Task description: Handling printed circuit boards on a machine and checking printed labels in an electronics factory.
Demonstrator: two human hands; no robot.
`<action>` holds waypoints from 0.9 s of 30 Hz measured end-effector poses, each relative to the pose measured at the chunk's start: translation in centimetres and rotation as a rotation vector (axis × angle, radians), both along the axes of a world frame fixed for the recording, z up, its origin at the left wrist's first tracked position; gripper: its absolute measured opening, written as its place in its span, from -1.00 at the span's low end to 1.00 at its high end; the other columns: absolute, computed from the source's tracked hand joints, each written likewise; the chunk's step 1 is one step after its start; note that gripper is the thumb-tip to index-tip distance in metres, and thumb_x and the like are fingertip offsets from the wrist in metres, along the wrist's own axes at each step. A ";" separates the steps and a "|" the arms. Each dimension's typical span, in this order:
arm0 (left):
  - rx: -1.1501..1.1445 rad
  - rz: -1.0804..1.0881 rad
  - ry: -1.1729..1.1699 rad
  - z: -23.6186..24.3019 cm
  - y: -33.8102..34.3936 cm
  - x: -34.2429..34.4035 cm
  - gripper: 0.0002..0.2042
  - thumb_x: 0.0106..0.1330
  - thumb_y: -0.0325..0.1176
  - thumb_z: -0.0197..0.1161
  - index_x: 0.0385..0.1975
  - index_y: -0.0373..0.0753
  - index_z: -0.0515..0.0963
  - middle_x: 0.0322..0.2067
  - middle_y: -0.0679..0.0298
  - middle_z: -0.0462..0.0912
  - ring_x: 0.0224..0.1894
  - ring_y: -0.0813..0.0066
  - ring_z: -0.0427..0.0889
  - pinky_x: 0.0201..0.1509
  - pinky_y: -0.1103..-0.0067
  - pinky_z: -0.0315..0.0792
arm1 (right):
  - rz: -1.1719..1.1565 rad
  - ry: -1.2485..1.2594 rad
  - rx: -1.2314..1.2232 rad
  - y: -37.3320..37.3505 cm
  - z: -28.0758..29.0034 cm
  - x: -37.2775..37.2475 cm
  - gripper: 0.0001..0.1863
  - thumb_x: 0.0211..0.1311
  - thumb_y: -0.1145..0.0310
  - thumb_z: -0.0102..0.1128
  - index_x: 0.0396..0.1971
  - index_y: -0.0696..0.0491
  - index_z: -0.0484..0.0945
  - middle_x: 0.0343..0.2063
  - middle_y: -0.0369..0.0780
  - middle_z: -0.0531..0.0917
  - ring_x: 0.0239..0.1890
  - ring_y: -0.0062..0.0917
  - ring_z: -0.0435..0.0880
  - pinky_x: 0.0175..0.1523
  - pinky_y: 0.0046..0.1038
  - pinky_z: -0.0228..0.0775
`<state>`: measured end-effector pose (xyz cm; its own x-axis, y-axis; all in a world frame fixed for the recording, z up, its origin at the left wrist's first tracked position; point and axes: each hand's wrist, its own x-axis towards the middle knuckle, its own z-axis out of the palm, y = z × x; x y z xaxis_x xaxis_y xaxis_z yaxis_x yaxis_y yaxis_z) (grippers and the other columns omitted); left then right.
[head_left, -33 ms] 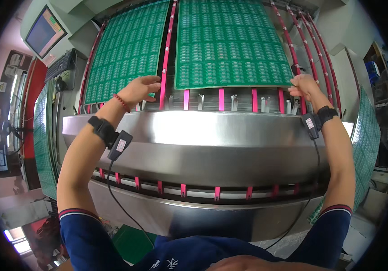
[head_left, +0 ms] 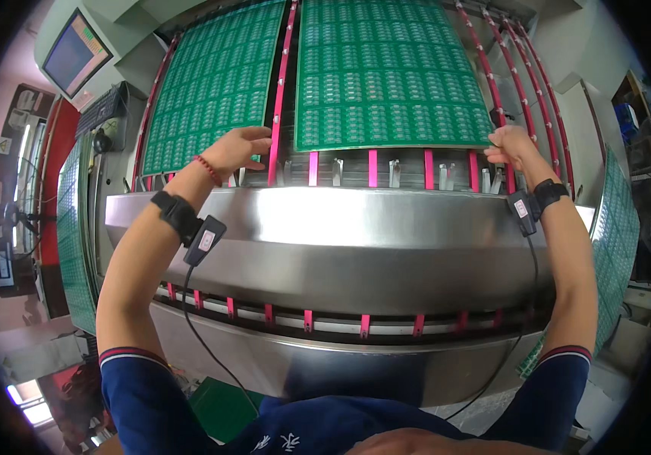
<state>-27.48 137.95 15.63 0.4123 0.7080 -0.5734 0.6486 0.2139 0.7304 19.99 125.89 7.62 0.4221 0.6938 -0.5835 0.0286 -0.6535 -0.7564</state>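
Note:
Two large green circuit board panels lie side by side on the machine's pink-railed bed. My left hand (head_left: 239, 153) is open at the near right corner of the left panel (head_left: 208, 98), its fingers stretched toward the pink rail (head_left: 278, 98) between the panels. It hides that corner. At the near right corner of the right panel (head_left: 386, 91) is my right hand (head_left: 514, 144), open with loosely bent fingers. Its fingertips meet the corner; how firmly they press I cannot tell. Each wrist wears a black strap with a small cabled box.
A rounded steel cover (head_left: 325, 250) spans the machine's front, with pink bars and metal clips along its far edge. More green panels stand at the left (head_left: 73, 243) and right (head_left: 615, 235). A monitor (head_left: 75, 57) and keyboard (head_left: 102, 108) are at the far left.

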 end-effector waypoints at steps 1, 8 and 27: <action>-0.068 0.035 -0.008 -0.6 0.6 0.5 -0.53 0.27 -0.32 0.02 0.12 -0.44 0.19 0.05 0.04 0.34 0.04 0.30 0.40 -0.03 0.49 0.43 | -0.007 0.022 0.001 0.1 -0.2 0.0 -0.81 0.17 0.48 0.01 -0.24 0.24 0.36 -0.32 -0.11 0.50 -0.37 -0.29 0.63 -0.45 -0.40 0.58; -0.164 0.000 0.066 -4.2 3.3 2.1 -0.54 0.23 -0.39 0.00 0.10 -0.47 0.19 0.00 -0.01 0.36 -0.26 0.34 0.56 -0.37 0.57 0.46 | 0.064 -0.007 -0.054 0.3 -0.5 0.1 -0.73 0.15 0.47 0.05 -0.20 0.28 0.31 -0.35 -0.08 0.50 -0.41 -0.33 0.64 -0.50 -0.44 0.59; 0.093 -0.321 0.534 -7.9 4.6 6.5 -0.68 0.06 -0.23 0.27 -0.71 -0.40 0.54 -0.73 0.20 0.53 -0.76 0.54 0.43 -0.72 0.58 0.27 | 0.056 -0.067 -0.065 0.0 0.1 1.6 -0.81 0.12 0.47 0.11 -0.32 0.25 0.37 -0.45 -0.12 0.53 -0.50 -0.37 0.64 -0.54 -0.44 0.58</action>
<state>-20.98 142.55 7.75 0.2860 0.6532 -0.7011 0.9504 -0.1003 0.2943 21.57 125.92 7.70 0.4235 0.6790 -0.5996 0.1159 -0.6971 -0.7075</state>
